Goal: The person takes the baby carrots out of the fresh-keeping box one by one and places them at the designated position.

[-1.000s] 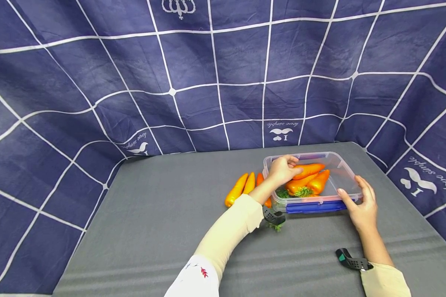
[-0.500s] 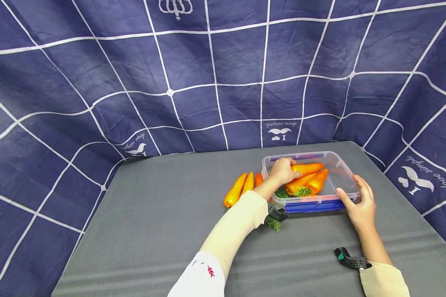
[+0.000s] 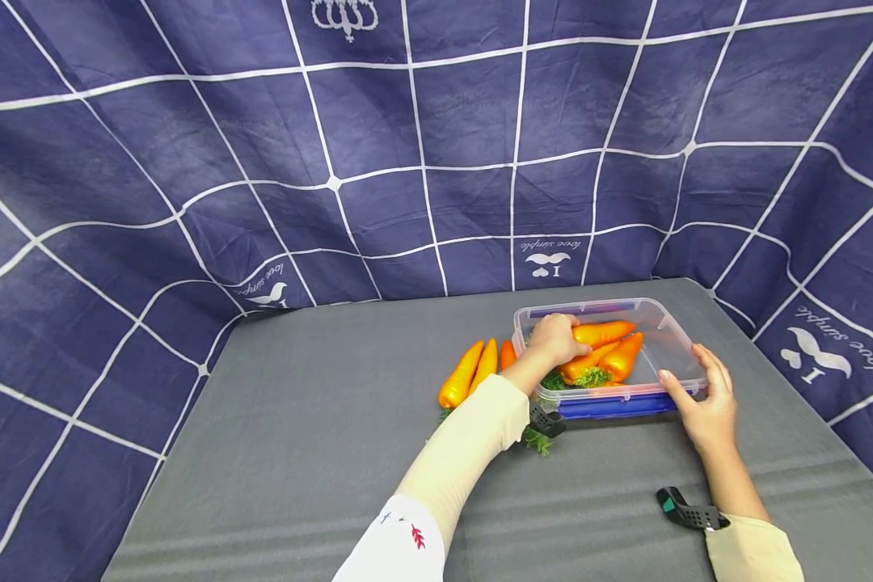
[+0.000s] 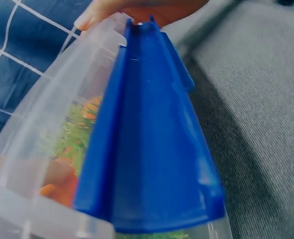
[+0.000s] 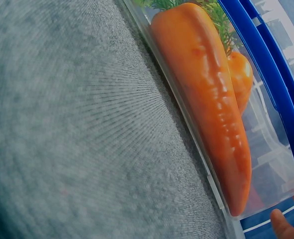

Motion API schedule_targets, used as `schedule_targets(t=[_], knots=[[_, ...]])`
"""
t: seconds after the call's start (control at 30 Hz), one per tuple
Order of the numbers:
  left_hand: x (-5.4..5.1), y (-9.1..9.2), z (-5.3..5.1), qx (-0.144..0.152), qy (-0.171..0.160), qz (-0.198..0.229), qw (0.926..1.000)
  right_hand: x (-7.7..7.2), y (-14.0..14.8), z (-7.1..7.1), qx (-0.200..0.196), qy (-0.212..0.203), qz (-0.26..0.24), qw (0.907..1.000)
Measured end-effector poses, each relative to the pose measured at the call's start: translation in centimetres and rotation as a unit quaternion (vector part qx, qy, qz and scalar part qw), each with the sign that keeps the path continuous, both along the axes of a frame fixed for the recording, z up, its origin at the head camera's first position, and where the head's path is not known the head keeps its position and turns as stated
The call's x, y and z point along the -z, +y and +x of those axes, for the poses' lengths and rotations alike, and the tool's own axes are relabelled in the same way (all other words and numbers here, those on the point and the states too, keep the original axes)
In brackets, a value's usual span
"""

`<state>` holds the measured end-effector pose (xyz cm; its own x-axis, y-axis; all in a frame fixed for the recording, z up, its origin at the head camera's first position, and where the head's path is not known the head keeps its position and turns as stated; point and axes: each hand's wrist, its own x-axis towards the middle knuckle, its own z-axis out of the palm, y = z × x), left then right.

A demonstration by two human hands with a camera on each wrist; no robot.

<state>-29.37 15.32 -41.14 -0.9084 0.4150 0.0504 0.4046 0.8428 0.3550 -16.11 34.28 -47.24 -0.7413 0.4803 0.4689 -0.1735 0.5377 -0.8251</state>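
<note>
My left hand (image 3: 558, 339) reaches over the left rim of a clear plastic food box (image 3: 665, 335) and grips the left end of an orange carrot (image 3: 602, 332) inside; its fingertips are hidden. Below that carrot lie more carrots with green tops (image 3: 592, 377). My right hand (image 3: 709, 404) holds the box's front right corner, thumb at the front rim and fingers along the right side. In the left wrist view, the box's blue latch (image 4: 147, 124) fills the middle. Through the box wall, the right wrist view shows a carrot (image 5: 207, 99) lying along the bottom.
Left of the box, several carrots (image 3: 461, 376) lie on the grey tabletop (image 3: 298, 444), partly hidden by the left forearm. Some green tops (image 3: 537, 441) show beside the left wrist strap. A blue checked cloth (image 3: 378, 202) hangs behind and at both sides.
My left hand has sunk lower into the box, its fingers closing down over the carrot's end. The right hand has stayed at the box's corner.
</note>
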Motion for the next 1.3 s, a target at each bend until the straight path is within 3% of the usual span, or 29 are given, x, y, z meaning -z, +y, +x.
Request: schedule_targets(t=[0.17,0.3,0.57,0.9,0.97,1.13,1.3], knots=[[-0.2,-0.3,0.1,-0.024,-0.03,0.053,0.9978,0.0,0.0,0.0,0.003,0.0,0.001,1.0],[-0.6,-0.7,0.4,-0.038,-0.066,0.126,0.9891,0.0,0.0,0.0,0.001,-0.001,0.0,1.0],[-1.5,-1.8,0.8,-0.049,-0.105,0.276,0.9543,0.0,0.1,0.1,0.001,0.003,0.003,1.0],[-2.5,-3.3,2.0,-0.071,-0.147,0.383,0.9094,0.1,0.0,-0.1,0.002,0.008,0.006,0.9999],[-2.6,-3.6,2.2,-0.071,-0.153,0.396,0.9025,0.0,0.0,-0.1,0.002,0.011,0.006,0.9999],[-2.6,-4.5,2.6,-0.079,-0.143,0.412,0.8967,-0.1,0.0,-0.1,0.0,0.013,0.003,0.9999],[-2.5,-5.6,3.0,-0.077,-0.136,0.441,0.8836,-0.1,-0.1,0.0,0.001,0.008,0.002,1.0]])
